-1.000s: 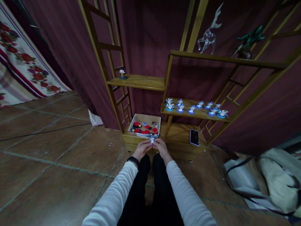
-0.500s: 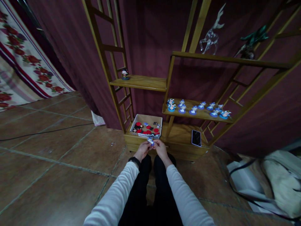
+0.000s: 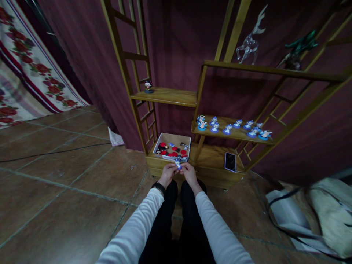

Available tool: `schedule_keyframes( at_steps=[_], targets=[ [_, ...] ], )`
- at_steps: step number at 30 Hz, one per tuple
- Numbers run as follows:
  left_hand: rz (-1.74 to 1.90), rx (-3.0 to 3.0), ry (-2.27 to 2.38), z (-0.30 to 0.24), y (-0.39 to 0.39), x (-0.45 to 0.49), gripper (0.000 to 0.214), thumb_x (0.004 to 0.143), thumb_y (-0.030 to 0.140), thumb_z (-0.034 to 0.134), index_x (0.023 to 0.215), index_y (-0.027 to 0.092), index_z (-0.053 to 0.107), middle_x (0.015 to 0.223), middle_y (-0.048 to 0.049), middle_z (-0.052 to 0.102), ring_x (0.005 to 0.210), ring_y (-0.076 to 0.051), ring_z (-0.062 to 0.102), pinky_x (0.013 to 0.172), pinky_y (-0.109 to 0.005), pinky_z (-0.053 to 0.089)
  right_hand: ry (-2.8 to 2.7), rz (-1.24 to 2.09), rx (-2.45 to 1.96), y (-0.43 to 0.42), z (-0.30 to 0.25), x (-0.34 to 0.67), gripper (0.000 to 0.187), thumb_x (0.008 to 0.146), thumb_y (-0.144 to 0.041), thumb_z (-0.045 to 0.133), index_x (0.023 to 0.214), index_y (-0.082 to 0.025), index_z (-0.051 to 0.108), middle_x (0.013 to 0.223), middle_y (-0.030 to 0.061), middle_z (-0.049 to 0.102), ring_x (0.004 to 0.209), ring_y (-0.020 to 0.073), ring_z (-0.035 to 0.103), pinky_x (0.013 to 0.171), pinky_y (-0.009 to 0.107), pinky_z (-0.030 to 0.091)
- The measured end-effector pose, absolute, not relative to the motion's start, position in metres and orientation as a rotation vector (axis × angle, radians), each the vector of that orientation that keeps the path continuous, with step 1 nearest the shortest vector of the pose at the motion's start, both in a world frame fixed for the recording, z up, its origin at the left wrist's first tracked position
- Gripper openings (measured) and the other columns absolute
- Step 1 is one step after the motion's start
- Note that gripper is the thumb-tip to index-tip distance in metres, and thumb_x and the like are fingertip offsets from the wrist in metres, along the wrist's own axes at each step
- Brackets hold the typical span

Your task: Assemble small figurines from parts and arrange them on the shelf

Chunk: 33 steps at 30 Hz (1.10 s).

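A small purple-and-white figurine [image 3: 178,164] is held upright between my two hands, just in front of the box. My left hand [image 3: 168,173] pinches it from the left and my right hand [image 3: 189,172] grips its base from the right. Behind it, an open white box [image 3: 187,142] contains red round bases and several dark and purple figurine parts. Similar purple figurines [image 3: 227,129] stand on the middle right shelf [image 3: 220,134], along with some blue-based ones [image 3: 264,135]. One dark-haired figurine [image 3: 148,86] stands alone on the left shelf [image 3: 170,96].
A phone [image 3: 230,162] lies on the lower cabinet top, right of the box. On the upper shelf stand a clear glass deer [image 3: 249,46] and a dark green sculpture [image 3: 299,49]. At the right, a pale bag [image 3: 330,209] rests on the floor. A cable [image 3: 60,150] crosses the tiles at left.
The figurine has turned more upright between my fingers, its front more visible. My hands hold it in nearly the same place; the view has shifted slightly.
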<state>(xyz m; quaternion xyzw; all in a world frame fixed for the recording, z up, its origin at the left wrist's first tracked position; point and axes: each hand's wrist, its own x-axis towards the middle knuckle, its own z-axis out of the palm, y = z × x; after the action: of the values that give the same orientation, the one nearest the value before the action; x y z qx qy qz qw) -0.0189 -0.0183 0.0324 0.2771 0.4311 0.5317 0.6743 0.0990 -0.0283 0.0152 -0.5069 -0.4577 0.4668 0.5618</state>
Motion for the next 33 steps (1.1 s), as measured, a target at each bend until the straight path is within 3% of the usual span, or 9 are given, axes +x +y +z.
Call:
schedule_keyframes(
  at_steps=[11,18,27,33],
  targets=[
    [1.327,0.674,1.035,0.030,-0.020,-0.013,0.027,0.055,0.016,0.075,0.072,0.013,0.055,0.057,0.0025,0.059,0.049,-0.008,0.055,0.051,-0.020,0.044,-1.038,1.212,-1.161,-0.030,0.023,0.097,0.019,0.065,-0.032,0.059,0.081,-0.021,0.057,0.070,-0.0027,0.062,0.058,0.0119,0.059,0.059,0.027,0.052],
    [1.434,0.742,1.063,0.028,-0.019,-0.011,0.045,0.053,0.015,0.074,0.093,0.016,0.053,0.061,0.0048,0.060,0.052,-0.008,0.056,0.056,-0.021,0.044,-1.076,1.146,-1.173,-0.030,0.028,0.098,0.022,0.064,-0.029,0.061,0.086,-0.023,0.061,0.084,0.0005,0.066,0.080,0.0169,0.062,0.072,0.030,0.050],
    [1.519,0.922,1.122,0.029,-0.016,-0.005,0.028,0.053,0.008,0.069,0.077,0.016,0.058,0.067,0.0002,0.063,0.068,-0.012,0.060,0.070,-0.023,0.045,-1.128,1.089,-1.166,-0.028,0.026,0.100,0.033,0.061,-0.027,0.063,0.094,-0.023,0.064,0.093,0.0013,0.067,0.084,0.0190,0.061,0.083,0.034,0.046],
    [1.500,0.956,1.067,0.028,-0.019,-0.007,0.024,0.056,0.007,0.067,0.076,0.015,0.059,0.073,-0.0016,0.065,0.073,-0.012,0.061,0.075,-0.024,0.045,-1.141,1.073,-1.160,-0.025,0.018,0.102,0.036,0.060,-0.024,0.063,0.096,-0.024,0.064,0.091,0.0010,0.067,0.082,0.0182,0.061,0.081,0.033,0.046]
  ],
)
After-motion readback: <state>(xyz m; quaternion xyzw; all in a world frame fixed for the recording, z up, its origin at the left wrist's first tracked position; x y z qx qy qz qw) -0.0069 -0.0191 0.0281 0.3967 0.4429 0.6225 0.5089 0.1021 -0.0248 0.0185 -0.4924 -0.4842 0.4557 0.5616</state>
